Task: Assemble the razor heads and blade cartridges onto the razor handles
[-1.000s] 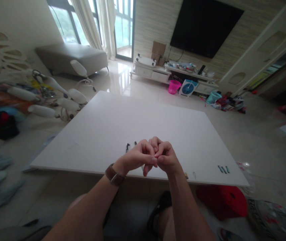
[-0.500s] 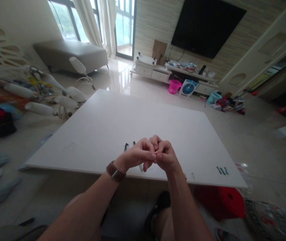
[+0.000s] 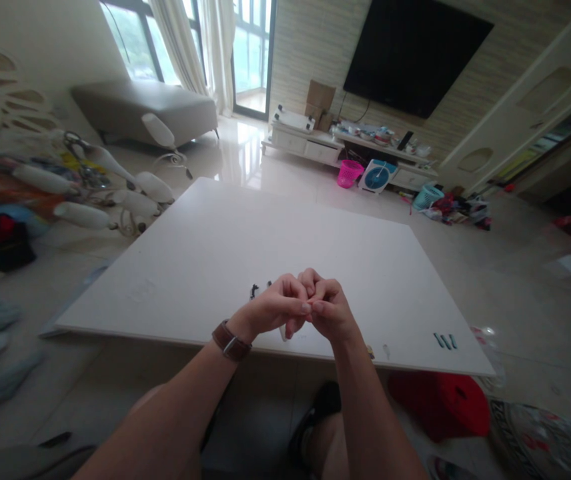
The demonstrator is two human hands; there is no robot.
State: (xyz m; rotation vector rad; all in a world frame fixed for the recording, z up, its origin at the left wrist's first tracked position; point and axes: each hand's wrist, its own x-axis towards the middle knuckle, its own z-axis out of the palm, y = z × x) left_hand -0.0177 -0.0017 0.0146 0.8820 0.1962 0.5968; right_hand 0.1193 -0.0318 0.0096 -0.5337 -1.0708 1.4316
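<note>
You are holding both hands together just above the near edge of a large flat white board (image 3: 205,253) that is lying on the glossy pale floor. Your left hand (image 3: 276,308), with a brown strap watch (image 3: 229,341) on its wrist, and your right hand (image 3: 330,310) are curling into fists, knuckles up, with the thumb tips pressing against each other. Both grips are closing narrow and tight. I cannot tell whether anything small is pinched between them.

A slim white pen-like stick (image 3: 283,331) is showing just beneath your left fingers; I cannot tell whether it is resting on the board or hanging from your hand. Two small dark-tipped pieces (image 3: 254,291) are lying on the board just beyond your left knuckles. Three short green pieces (image 3: 445,341) are lying well apart to your right, near the board's near corner. A red rounded plastic object (image 3: 445,400) is sitting on the floor below that corner. A cluster of long white bulb-shaped pieces (image 3: 115,200) is lying off the board's left side.
</note>
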